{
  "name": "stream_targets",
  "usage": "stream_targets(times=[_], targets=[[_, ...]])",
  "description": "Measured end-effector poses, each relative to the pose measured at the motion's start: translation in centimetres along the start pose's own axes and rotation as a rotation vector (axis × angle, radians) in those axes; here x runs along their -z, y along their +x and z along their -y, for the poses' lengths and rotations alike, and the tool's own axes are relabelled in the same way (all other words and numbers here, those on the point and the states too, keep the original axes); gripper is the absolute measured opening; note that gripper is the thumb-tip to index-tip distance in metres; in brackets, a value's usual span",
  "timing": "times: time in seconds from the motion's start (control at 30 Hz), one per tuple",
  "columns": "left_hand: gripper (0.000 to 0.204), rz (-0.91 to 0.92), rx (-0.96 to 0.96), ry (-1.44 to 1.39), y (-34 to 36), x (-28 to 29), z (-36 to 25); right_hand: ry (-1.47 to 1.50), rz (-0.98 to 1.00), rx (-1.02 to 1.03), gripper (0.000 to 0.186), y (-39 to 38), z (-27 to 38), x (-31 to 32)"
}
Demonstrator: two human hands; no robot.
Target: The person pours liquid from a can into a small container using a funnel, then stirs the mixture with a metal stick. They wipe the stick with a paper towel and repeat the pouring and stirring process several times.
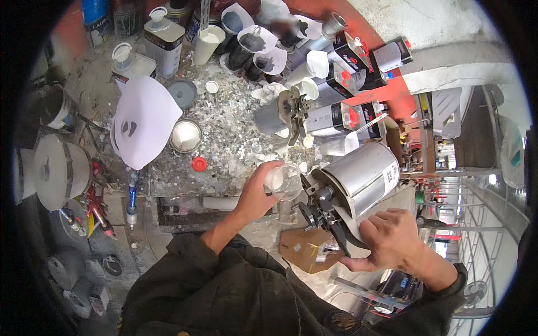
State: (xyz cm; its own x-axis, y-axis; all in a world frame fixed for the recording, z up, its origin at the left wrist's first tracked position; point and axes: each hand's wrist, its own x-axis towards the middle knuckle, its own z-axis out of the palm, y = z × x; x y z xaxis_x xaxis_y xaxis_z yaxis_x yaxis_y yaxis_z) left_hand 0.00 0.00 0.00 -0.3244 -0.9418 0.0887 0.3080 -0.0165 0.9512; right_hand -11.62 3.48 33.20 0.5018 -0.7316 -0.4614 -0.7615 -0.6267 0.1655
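My left hand point(253, 195) is wrapped round a clear plastic cup point(288, 183), which has something whitish in it. Tipped on its side to the right of the cup is a silver paint can point(361, 176) with a pale label. A dark pouring lid point(320, 204) with a lever and knob is fitted on the can's end facing the cup. My right hand point(393, 239) grips the handle of this lid. The spout comes close to the cup's rim; I cannot make out any stream between them.
On the paint-spattered bench point(224, 120) are another lidded can point(272, 116), an opened tin point(185, 136), a red cap point(199, 163) and white paper strainers point(144, 120). Rectangular metal cans point(330, 119) line the right side. Spray guns point(96, 204) hang at left; a cardboard box point(305, 249) sits below.
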Motion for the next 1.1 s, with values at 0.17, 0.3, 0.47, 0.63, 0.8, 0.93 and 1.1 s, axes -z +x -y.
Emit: stream_targets(times=[0.17,0.3,0.47,0.63,0.8,0.93,1.1], targets=[[0.066,-0.029,-0.038,-0.039,1.2,0.9,-0.5,-0.035,-0.013,0.039,0.048,1.2,0.2,0.0],[0.069,-0.010,-0.025,-0.056,1.4,0.5,-0.7,-0.030,0.054,0.036,0.036,1.2,0.1,0.5],[0.067,0.012,-0.015,-0.020,1.7,-0.1,-1.9,-0.017,0.053,0.054,0.026,1.0,0.3,0.8],[0.065,-0.018,-0.041,-0.028,1.8,-0.2,-1.9,-0.020,0.058,0.067,0.025,1.4,0.3,1.0],[0.066,-0.022,-0.049,-0.036,1.9,-0.4,-1.8,-0.037,0.083,0.049,0.026,1.2,0.5,1.1],[0.068,-0.034,-0.051,-0.068,1.9,-0.7,-1.3,-0.042,0.052,0.047,0.026,1.8,1.0,1.4],[0.067,0.007,-0.014,-0.099,1.7,-0.9,-1.0,-0.053,0.067,0.069,0.027,1.5,0.3,1.0]])
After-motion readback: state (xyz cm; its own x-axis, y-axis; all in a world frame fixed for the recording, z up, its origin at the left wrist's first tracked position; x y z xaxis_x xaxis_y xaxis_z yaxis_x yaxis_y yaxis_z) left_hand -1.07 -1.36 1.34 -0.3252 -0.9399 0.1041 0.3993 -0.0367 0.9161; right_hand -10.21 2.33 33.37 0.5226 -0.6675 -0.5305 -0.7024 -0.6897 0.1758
